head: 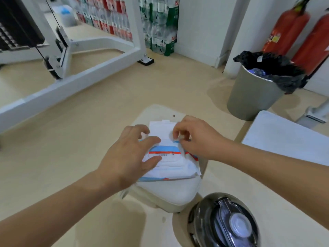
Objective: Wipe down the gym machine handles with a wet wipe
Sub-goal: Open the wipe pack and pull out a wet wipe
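Early stage. The pack (170,166) lies under both hands, flap open. Left hand (128,154) presses it flat, fingers spread. Right hand (195,138) pinches a wipe (178,138) at the opening. Wiping judged not begun; the machine (71,68) stands beyond, to the left.

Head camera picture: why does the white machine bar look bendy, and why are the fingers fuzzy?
Head view: the wide-angle lens curves straight lines near the edges, so the machine frame bows; the right hand smears with motion blur at its fingertips over the wet wipe pack; the left hand is only slightly soft; lighting is even, shadows faint.
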The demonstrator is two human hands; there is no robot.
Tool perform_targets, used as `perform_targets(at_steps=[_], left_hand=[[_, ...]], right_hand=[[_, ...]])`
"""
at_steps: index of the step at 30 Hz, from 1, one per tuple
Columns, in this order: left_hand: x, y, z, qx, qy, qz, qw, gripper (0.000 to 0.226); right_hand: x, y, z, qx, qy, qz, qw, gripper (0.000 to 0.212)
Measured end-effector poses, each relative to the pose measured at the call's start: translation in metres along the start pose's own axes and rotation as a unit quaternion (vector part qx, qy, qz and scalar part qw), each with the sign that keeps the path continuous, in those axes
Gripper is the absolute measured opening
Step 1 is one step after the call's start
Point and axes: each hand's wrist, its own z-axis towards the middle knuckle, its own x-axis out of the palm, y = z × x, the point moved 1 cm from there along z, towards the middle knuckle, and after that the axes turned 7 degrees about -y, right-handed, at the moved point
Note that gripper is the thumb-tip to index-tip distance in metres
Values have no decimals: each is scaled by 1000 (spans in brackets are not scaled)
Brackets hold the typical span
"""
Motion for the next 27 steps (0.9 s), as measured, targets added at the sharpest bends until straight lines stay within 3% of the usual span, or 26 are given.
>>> perform_targets(at_steps=[4,9,13,18,20,24,27], left_hand=[[3,-3,7,19,49,-29,998,48],[0,-5,9,-9,66,-40,997,32],[1,-4,10,-11,74,-44,996,39],[0,-3,11,-21,69,-67,995,29],[1,-3,11,-27,66,-76,995,28],[1,-1,10,-31,63,-80,994,29],[0,-7,11,-34,68,-62,995,30]], right_hand=[[-17,6,-15,-90,93,-35,991,22],[-11,14,-17,-238,96,-197,946,29],[-13,10,-11,-209,114,-138,961,27],[-1,11,-8,-288,114,-243,919,28],[-1,11,-8,-315,101,-237,913,24],[7,12,-10,-290,61,-164,941,14],[12,16,-6,-198,17,-90,976,33]])
